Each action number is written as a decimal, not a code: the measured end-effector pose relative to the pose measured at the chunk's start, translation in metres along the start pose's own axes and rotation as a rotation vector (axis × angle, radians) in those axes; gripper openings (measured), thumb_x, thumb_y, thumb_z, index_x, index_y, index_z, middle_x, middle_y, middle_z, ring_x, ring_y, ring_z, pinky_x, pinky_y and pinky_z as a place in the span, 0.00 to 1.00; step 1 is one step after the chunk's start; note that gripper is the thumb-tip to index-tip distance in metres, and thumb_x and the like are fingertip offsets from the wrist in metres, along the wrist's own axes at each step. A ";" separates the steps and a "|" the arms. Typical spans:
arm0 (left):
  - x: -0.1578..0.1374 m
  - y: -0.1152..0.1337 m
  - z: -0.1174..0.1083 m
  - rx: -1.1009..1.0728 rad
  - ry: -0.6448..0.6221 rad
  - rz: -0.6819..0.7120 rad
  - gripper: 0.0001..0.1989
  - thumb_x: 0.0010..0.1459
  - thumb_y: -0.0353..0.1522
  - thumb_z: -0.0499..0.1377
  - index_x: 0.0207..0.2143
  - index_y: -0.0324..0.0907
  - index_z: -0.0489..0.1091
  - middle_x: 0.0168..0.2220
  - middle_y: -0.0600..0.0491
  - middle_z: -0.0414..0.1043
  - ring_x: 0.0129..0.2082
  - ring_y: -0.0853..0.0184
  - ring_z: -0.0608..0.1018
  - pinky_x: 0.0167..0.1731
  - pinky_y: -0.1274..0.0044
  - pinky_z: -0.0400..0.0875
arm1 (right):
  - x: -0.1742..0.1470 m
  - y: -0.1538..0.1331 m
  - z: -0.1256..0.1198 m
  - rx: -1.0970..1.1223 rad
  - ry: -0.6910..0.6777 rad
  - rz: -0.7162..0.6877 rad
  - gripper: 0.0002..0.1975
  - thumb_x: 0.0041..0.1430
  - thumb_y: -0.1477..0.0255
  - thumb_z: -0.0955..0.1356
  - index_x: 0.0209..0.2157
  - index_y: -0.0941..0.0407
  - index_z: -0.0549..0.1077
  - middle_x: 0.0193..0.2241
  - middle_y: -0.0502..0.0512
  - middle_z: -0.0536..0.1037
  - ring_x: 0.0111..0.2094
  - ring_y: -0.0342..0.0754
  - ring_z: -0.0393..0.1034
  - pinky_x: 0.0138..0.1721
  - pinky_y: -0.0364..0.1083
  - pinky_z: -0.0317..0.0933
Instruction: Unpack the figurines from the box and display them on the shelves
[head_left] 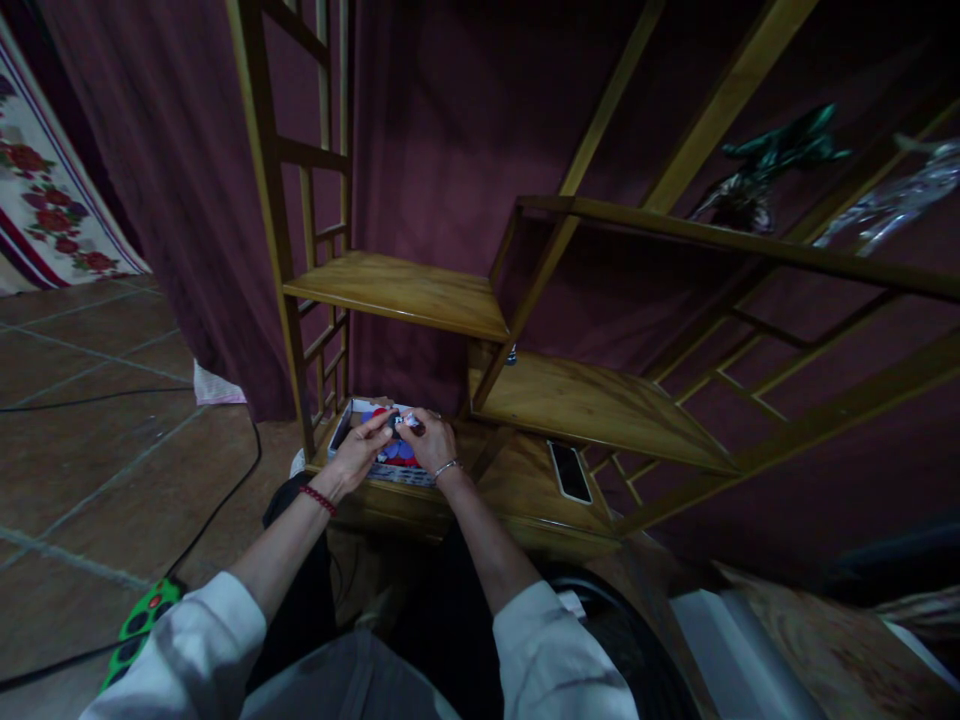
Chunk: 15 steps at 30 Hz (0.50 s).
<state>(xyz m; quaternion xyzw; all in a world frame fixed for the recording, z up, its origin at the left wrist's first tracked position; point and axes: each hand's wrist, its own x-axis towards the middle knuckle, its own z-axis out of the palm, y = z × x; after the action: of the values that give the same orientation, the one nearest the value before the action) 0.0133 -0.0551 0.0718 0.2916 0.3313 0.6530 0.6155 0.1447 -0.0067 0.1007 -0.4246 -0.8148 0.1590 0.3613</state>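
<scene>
My left hand (358, 452) and my right hand (433, 440) meet over a shallow open box (346, 428) on the lowest shelf. Between their fingertips is a small dark and white object (398, 422), too small and dim to name. Both hands are closed, with the fingers pinched at it from either side. Red and purple pieces (397, 450) lie in the box under the hands; their kind cannot be made out. A red bead bracelet circles my left wrist and a thin light one my right.
A wooden shelf unit (405, 285) rises ahead, its boards at several heights. On the low board to the right lies a phone (571, 472). Green power strip (139, 630) and black cable (225, 515) are on the tiled floor at left. A purple curtain (172, 190) hangs behind.
</scene>
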 end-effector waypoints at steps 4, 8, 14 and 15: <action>0.001 -0.001 0.000 -0.007 0.001 -0.008 0.20 0.41 0.26 0.65 0.41 0.40 0.72 0.43 0.49 0.71 0.39 0.69 0.73 0.43 0.76 0.63 | -0.001 -0.001 -0.001 -0.004 0.004 -0.022 0.08 0.52 0.70 0.65 0.34 0.50 0.73 0.31 0.49 0.75 0.33 0.45 0.68 0.35 0.42 0.59; 0.001 -0.002 -0.001 -0.015 0.016 -0.015 0.20 0.41 0.26 0.65 0.40 0.40 0.73 0.44 0.50 0.71 0.40 0.69 0.72 0.44 0.76 0.63 | -0.001 -0.002 -0.002 0.025 -0.015 -0.035 0.08 0.51 0.71 0.65 0.35 0.51 0.73 0.31 0.50 0.75 0.34 0.45 0.68 0.36 0.42 0.60; 0.001 -0.004 -0.001 -0.030 0.025 -0.013 0.19 0.41 0.26 0.65 0.40 0.40 0.73 0.43 0.49 0.71 0.38 0.68 0.73 0.43 0.75 0.64 | 0.000 -0.002 -0.005 0.049 -0.037 -0.076 0.08 0.51 0.73 0.65 0.35 0.51 0.73 0.32 0.50 0.74 0.35 0.45 0.68 0.38 0.42 0.60; 0.001 -0.004 0.000 -0.034 0.018 -0.013 0.19 0.41 0.25 0.65 0.40 0.40 0.73 0.43 0.49 0.71 0.39 0.68 0.73 0.43 0.75 0.64 | 0.000 -0.003 -0.006 0.047 -0.042 -0.084 0.09 0.51 0.73 0.65 0.35 0.51 0.73 0.32 0.50 0.74 0.35 0.45 0.68 0.38 0.42 0.60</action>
<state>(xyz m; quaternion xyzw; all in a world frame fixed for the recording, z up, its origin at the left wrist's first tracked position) 0.0154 -0.0542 0.0685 0.2733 0.3276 0.6570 0.6216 0.1474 -0.0085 0.1067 -0.3781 -0.8354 0.1718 0.3602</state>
